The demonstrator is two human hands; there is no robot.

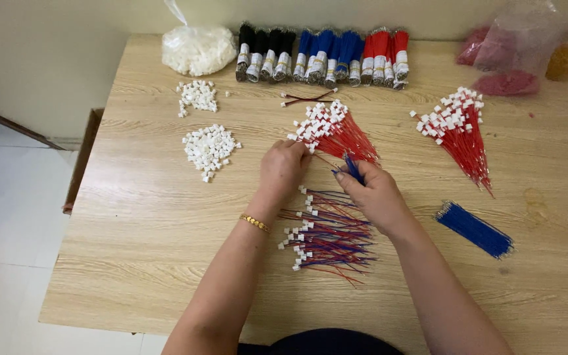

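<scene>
My left hand (283, 165) pinches a white connector at the near edge of a fan of red wires with white connectors (336, 131). My right hand (373, 190) holds a short blue wire (352, 167) between thumb and fingers, its tip pointing toward the left hand. Below both hands lies a pile of red-and-blue wires with white connectors (327, 233). A gold bracelet sits on my left wrist.
Two heaps of loose white connectors (209, 148) lie at the left of the wooden table (133, 250). A second red wire fan (458, 128), a blue wire bundle (474, 229), bundled black, blue and red wires (323, 56) and plastic bags (198, 47) stand around.
</scene>
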